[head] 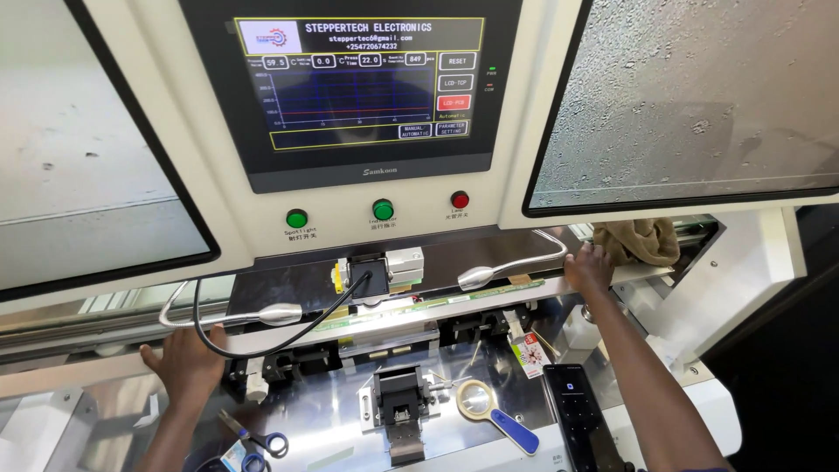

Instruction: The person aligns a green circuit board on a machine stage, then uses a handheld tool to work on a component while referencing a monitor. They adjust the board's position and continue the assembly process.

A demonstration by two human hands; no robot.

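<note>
While both hands lie flat and unclenched, the left hand point(185, 360) and right hand point(588, 267) flank the green strip point(437, 302), which runs lengthwise between them.

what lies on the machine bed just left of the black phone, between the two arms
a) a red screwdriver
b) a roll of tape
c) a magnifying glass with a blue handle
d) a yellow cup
c: a magnifying glass with a round pale rim and a blue handle lies on the shiny bed, just left of the black phone.
</note>
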